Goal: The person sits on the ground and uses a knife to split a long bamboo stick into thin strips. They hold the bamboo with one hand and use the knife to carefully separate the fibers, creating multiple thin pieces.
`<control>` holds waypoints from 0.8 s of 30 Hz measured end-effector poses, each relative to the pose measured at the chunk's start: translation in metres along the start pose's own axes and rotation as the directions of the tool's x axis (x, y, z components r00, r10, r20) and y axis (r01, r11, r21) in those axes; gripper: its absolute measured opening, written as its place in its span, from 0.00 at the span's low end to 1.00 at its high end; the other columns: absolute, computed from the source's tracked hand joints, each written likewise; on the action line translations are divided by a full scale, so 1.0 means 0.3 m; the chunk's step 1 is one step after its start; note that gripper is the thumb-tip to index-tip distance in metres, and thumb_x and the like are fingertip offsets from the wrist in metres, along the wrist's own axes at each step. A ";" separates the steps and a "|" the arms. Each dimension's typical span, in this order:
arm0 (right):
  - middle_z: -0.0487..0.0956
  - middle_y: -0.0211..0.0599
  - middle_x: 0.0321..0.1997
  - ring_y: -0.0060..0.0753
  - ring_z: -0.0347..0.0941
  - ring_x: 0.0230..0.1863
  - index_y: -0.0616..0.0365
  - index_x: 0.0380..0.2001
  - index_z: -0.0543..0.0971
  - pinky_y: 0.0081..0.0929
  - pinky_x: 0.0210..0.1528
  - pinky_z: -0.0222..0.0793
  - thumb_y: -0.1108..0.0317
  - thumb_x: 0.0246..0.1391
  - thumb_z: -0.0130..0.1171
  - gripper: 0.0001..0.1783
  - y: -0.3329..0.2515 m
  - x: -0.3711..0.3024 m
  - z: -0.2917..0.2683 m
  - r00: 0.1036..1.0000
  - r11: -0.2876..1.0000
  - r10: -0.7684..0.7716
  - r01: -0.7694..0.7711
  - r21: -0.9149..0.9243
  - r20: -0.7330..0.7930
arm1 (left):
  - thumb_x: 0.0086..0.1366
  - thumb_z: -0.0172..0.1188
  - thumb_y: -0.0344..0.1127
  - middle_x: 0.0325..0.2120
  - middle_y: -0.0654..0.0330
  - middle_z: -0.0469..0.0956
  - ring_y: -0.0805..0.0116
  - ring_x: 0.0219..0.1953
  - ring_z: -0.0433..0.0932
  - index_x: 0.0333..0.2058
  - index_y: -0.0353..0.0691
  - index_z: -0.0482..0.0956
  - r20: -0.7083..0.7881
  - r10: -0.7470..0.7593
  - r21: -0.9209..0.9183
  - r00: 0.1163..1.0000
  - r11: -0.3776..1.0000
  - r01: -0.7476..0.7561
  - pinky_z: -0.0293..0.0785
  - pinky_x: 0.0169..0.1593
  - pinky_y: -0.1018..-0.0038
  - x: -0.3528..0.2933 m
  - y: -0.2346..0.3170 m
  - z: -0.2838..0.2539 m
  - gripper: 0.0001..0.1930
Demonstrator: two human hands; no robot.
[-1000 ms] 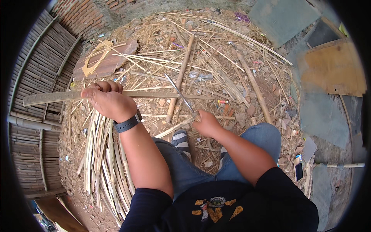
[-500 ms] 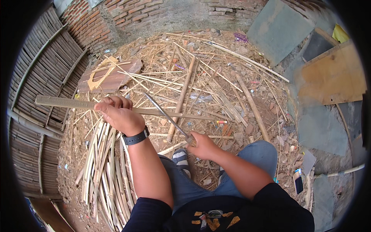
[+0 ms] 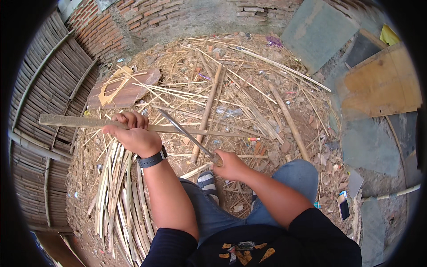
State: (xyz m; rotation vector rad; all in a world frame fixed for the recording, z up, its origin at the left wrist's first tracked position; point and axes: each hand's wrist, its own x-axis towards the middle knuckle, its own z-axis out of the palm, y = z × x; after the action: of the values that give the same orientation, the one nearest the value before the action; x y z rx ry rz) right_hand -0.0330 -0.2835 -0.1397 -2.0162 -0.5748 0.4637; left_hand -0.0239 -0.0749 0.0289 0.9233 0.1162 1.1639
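A flat tan bamboo strip is clasped in the left hand; the right hand clenches a grey-bladed knife.

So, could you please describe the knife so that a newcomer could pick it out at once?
Find the jeans at the lower middle, then the right hand above their middle. The knife runs from that hand up and leftward, crossing in view the strip in the left hand. Its grey metal blade sets it apart from the tan sticks around it.
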 end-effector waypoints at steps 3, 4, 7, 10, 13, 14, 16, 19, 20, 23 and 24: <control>0.79 0.57 0.35 0.57 0.77 0.41 0.65 0.47 0.74 0.43 0.44 0.72 0.63 0.46 0.62 0.25 0.125 0.051 0.014 0.986 0.982 0.162 -0.166 -0.093 -0.050 | 0.68 0.31 0.71 0.16 0.70 0.52 0.78 0.16 0.48 0.29 0.47 0.58 -0.012 -0.018 0.006 1.000 1.000 0.018 0.46 0.21 0.80 0.009 0.000 -0.011 0.30; 0.80 0.56 0.36 0.54 0.78 0.40 0.64 0.48 0.73 0.42 0.43 0.72 0.63 0.46 0.64 0.26 0.237 0.072 0.028 0.966 0.964 0.245 -0.252 -0.087 -0.079 | 0.68 0.31 0.71 0.16 0.70 0.52 0.78 0.16 0.48 0.29 0.47 0.58 -0.021 -0.033 0.002 0.999 0.999 0.033 0.46 0.21 0.80 0.003 -0.007 -0.006 0.30; 0.80 0.54 0.34 0.49 0.78 0.38 0.63 0.48 0.74 0.40 0.42 0.72 0.61 0.47 0.65 0.27 0.234 0.070 0.030 0.967 0.967 0.240 -0.246 -0.069 -0.090 | 0.67 0.31 0.72 0.16 0.70 0.52 0.78 0.16 0.48 0.28 0.47 0.58 -0.016 -0.012 0.010 1.000 1.000 0.013 0.46 0.21 0.80 0.007 -0.001 -0.011 0.31; 0.79 0.56 0.33 0.52 0.78 0.37 0.64 0.49 0.73 0.42 0.41 0.71 0.61 0.49 0.64 0.26 0.051 0.012 0.019 0.997 0.997 0.066 -0.067 -0.040 -0.030 | 0.67 0.32 0.72 0.16 0.69 0.52 0.78 0.16 0.48 0.28 0.48 0.58 0.009 -0.003 -0.015 1.000 1.000 0.003 0.45 0.21 0.80 0.009 0.002 -0.007 0.31; 0.79 0.58 0.32 0.59 0.77 0.38 0.65 0.49 0.72 0.46 0.42 0.71 0.60 0.49 0.63 0.26 -0.059 -0.016 -0.022 0.997 0.998 0.056 -0.056 -0.006 0.055 | 0.67 0.32 0.72 0.16 0.69 0.52 0.78 0.16 0.48 0.28 0.48 0.58 0.015 -0.031 -0.043 0.999 0.999 0.032 0.44 0.21 0.80 0.002 0.001 0.009 0.30; 0.79 0.58 0.32 0.59 0.77 0.38 0.65 0.49 0.72 0.46 0.42 0.71 0.60 0.50 0.62 0.26 -0.013 -0.003 -0.011 0.998 0.997 0.066 -0.065 -0.035 0.023 | 0.68 0.32 0.71 0.16 0.69 0.53 0.78 0.16 0.48 0.28 0.48 0.58 0.001 -0.032 -0.034 0.999 0.999 0.032 0.45 0.21 0.80 -0.002 -0.001 0.007 0.30; 0.79 0.58 0.32 0.59 0.78 0.37 0.64 0.49 0.73 0.46 0.41 0.71 0.60 0.49 0.63 0.26 0.088 0.037 -0.005 0.987 0.985 0.158 -0.159 -0.063 -0.026 | 0.69 0.32 0.69 0.15 0.69 0.53 0.78 0.16 0.48 0.28 0.48 0.59 -0.012 -0.023 -0.027 1.000 0.999 0.022 0.45 0.20 0.80 0.000 0.000 0.003 0.29; 0.79 0.59 0.34 0.58 0.78 0.39 0.64 0.48 0.73 0.46 0.42 0.71 0.60 0.47 0.63 0.26 0.162 0.046 0.004 0.959 0.965 0.255 -0.261 -0.036 -0.121 | 0.70 0.32 0.68 0.15 0.70 0.53 0.77 0.15 0.48 0.28 0.47 0.59 -0.022 -0.008 -0.019 1.000 1.000 0.008 0.45 0.20 0.80 0.014 -0.002 -0.012 0.29; 0.79 0.61 0.38 0.57 0.77 0.43 0.64 0.48 0.74 0.44 0.45 0.71 0.60 0.46 0.63 0.27 0.172 0.049 0.002 0.958 0.953 0.275 -0.283 -0.110 -0.083 | 0.70 0.32 0.68 0.15 0.70 0.53 0.77 0.15 0.48 0.28 0.47 0.59 -0.026 -0.003 -0.013 1.000 1.000 0.002 0.45 0.20 0.80 0.017 -0.002 -0.010 0.29; 0.79 0.61 0.38 0.57 0.77 0.43 0.63 0.47 0.74 0.45 0.45 0.71 0.60 0.46 0.63 0.25 0.004 0.009 -0.006 0.981 0.984 0.174 -0.176 0.019 0.083 | 0.68 0.32 0.70 0.16 0.70 0.53 0.77 0.16 0.47 0.29 0.48 0.59 -0.026 -0.011 -0.008 1.000 1.000 0.011 0.45 0.20 0.79 0.029 -0.012 -0.021 0.30; 0.79 0.59 0.34 0.59 0.77 0.39 0.63 0.44 0.74 0.47 0.42 0.71 0.61 0.47 0.62 0.23 -0.008 -0.007 0.017 1.000 0.999 0.000 0.000 0.040 -0.002 | 0.68 0.32 0.72 0.16 0.70 0.53 0.77 0.16 0.47 0.29 0.48 0.58 -0.019 -0.020 -0.013 1.000 1.000 0.020 0.44 0.21 0.79 0.027 -0.010 -0.016 0.30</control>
State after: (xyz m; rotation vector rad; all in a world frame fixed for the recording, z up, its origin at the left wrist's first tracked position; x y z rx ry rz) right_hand -0.0379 -0.2800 -0.1399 -1.9786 -0.5610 0.4698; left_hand -0.0207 -0.0658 0.0269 0.8981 0.1331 1.1539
